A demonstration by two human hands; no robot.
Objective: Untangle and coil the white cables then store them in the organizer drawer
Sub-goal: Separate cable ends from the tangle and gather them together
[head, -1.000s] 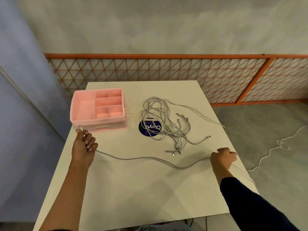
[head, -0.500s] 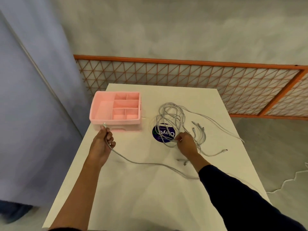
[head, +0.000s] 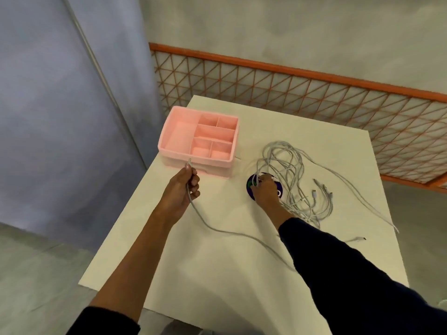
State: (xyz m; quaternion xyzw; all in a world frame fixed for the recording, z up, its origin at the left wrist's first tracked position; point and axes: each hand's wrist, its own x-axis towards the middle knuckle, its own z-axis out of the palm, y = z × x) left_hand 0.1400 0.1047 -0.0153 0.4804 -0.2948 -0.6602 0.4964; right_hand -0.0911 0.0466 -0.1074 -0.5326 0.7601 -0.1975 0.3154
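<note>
The fingers (head: 196,189) of the left hand (head: 181,189) were curled round one thin white cable (head: 205,226), gripping it just below its plug, which stuck up past the fingertips and against the front of the pink plastic organizer (head: 193,156). From that grip the cable ran down and to the right across the white desk (head: 217,274) in a slack curve and passed under the dark right sleeve.

The fingers (head: 260,183) of the right hand (head: 264,192) were bent down into the near edge of the tangle of white cables (head: 290,170) at centre right of the frame, over a round dark blue sticker (head: 249,187). They seemed to pinch a strand or two, though the back of the hand hid the contact.

The tangle lay loose, with several plugs splayed to its right and one long strand trailing toward the right edge of the desk. The organizer sat at upper left of the desk, its top compartments bare. Its drawer (head: 193,169), low in the front, looked closed.

This read as the untangling step: one cable end secured, the rest of its length to be freed. The next move probably called for the right hand to lift or part the loops so the held cable slid out without tightening a knot. Coiling and opening the drawer would come after.
</note>
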